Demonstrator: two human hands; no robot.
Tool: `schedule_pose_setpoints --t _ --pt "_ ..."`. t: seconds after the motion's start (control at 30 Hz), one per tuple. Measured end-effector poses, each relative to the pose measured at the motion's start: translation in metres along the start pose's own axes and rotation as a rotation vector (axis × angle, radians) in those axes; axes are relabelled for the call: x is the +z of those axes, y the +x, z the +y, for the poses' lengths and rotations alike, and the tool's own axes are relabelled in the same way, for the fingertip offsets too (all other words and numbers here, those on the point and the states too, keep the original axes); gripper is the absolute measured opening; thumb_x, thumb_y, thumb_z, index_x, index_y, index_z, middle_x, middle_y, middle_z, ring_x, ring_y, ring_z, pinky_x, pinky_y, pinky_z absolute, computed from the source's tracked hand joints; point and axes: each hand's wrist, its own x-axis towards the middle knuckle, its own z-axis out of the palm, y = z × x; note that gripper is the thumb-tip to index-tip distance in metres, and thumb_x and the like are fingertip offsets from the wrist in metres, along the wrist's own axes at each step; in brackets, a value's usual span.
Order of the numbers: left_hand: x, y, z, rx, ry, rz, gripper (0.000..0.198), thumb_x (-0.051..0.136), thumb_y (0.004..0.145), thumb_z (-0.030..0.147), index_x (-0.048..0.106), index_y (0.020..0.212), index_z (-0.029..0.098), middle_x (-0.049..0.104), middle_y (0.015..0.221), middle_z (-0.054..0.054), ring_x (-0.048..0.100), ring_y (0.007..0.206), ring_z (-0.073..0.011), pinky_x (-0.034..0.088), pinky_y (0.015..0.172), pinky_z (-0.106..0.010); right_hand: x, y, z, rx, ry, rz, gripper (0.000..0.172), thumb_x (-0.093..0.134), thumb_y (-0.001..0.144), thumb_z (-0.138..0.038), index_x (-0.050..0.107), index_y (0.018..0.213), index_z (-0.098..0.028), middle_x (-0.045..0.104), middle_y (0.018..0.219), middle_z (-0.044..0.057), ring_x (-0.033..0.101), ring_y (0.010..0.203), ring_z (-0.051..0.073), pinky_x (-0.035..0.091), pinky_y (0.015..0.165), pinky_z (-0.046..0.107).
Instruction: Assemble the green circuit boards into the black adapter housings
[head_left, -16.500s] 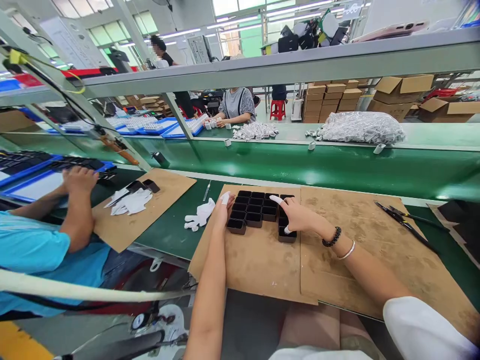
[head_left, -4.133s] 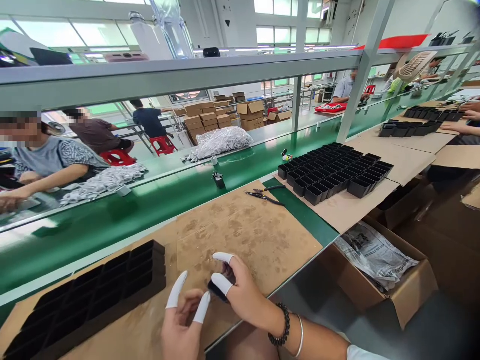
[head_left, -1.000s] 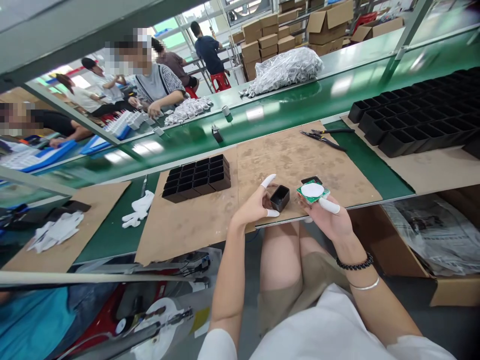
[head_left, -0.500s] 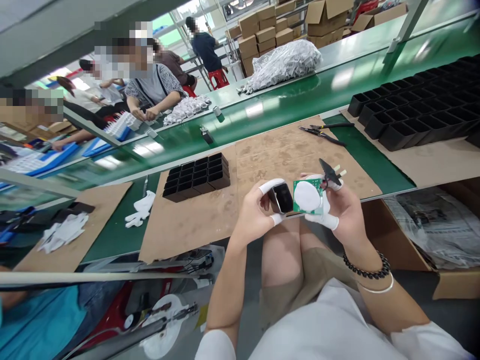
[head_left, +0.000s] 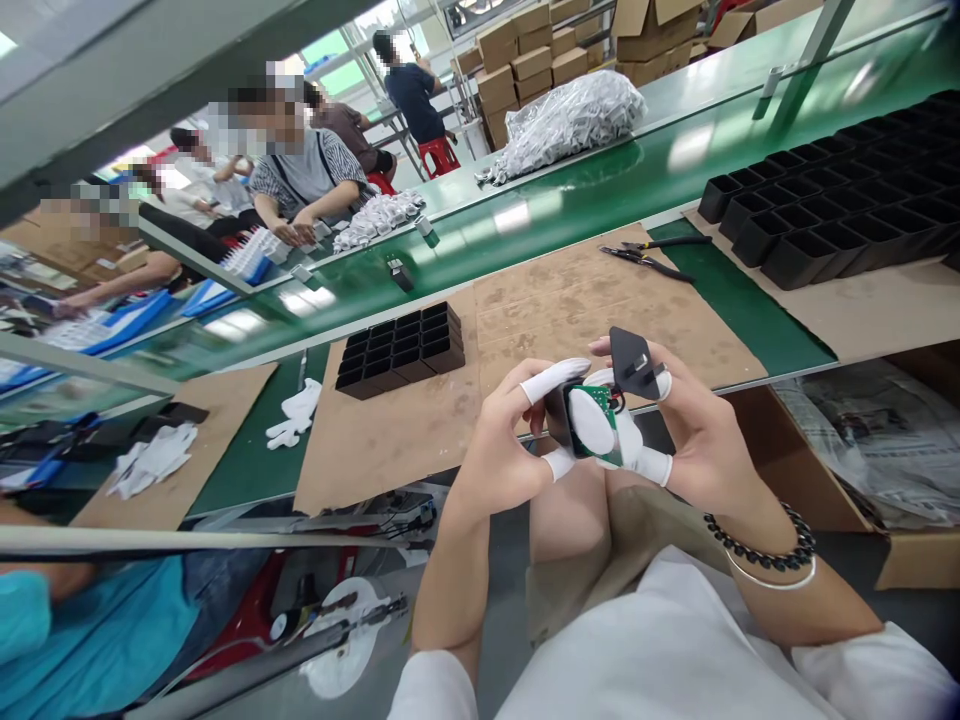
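Note:
My left hand [head_left: 511, 430], with white finger cots on its fingertips, is closed round a black plastic housing [head_left: 559, 415] whose opening faces right. In my right hand [head_left: 686, 425], also in finger cots, is a green circuit board [head_left: 606, 440] with a round white pad [head_left: 592, 421]. The board's left edge is at the mouth of the housing; how far inside it sits I cannot tell. A black cover plate with plug prongs [head_left: 634, 362] hangs by short wires from the board, tilted against my right fingers.
Black housings [head_left: 405, 350] stand in a block on the cardboard [head_left: 540, 310]; many more housings [head_left: 840, 215] fill the right side. Pliers [head_left: 652, 258] lie behind my hands. White gloves [head_left: 296, 413] rest at left. Beyond the green conveyor [head_left: 480, 235] sits a co-worker [head_left: 307, 180] beside bagged white parts [head_left: 570, 120].
My right hand has brought the board left to the housing's mouth, closing the gap between them. The cover plate has turned so its pronged face shows.

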Motion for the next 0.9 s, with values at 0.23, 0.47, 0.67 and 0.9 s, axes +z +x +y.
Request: schedule_pose_setpoints --t 0.23,0.47,0.67,0.9 --pt "0.001 0.002 -0.005 0.032 -0.036 -0.019 0.073 0.07 0.066 0.001 0.067 0.134 0.026 0.065 0.111 -0.003 0.048 0.073 -0.009 0.041 0.059 -0.021 0.001 -0.003 -0.005 0.046 -0.058 -0.003 0.046 0.084 0.082 -0.026 0.072 0.126 -0.031 0.067 0.141 0.008 0.06 0.135 0.034 0.051 0.113 0.05" --pt "0.002 0.003 -0.009 0.075 -0.091 -0.006 0.072 0.07 0.064 0.0 0.07 0.131 0.029 0.067 0.111 -0.002 0.045 0.07 -0.0082 0.04 0.057 -0.02 0.003 -0.005 -0.008 0.026 -0.091 -0.008 0.047 0.08 0.083 -0.016 0.069 0.127 -0.029 0.066 0.141 0.009 0.061 0.134 0.031 0.054 0.11 0.046" --pt "0.002 0.002 -0.012 0.133 -0.135 0.005 0.067 0.073 0.066 0.003 0.071 0.128 0.03 0.067 0.109 -0.002 0.046 0.07 -0.009 0.04 0.056 -0.02 0.002 -0.008 -0.011 -0.043 -0.157 -0.042 0.049 0.074 0.084 -0.011 0.068 0.129 -0.029 0.064 0.144 0.009 0.063 0.133 0.03 0.055 0.107 0.044" --pt "0.0 -0.002 -0.02 0.176 -0.142 0.004 0.068 0.075 0.067 0.007 0.071 0.131 0.031 0.066 0.11 -0.003 0.052 0.075 -0.0117 0.043 0.057 -0.021 0.004 -0.012 -0.012 -0.107 -0.266 -0.06 0.045 0.071 0.087 -0.014 0.067 0.129 -0.03 0.065 0.141 0.009 0.066 0.127 0.03 0.058 0.102 0.043"
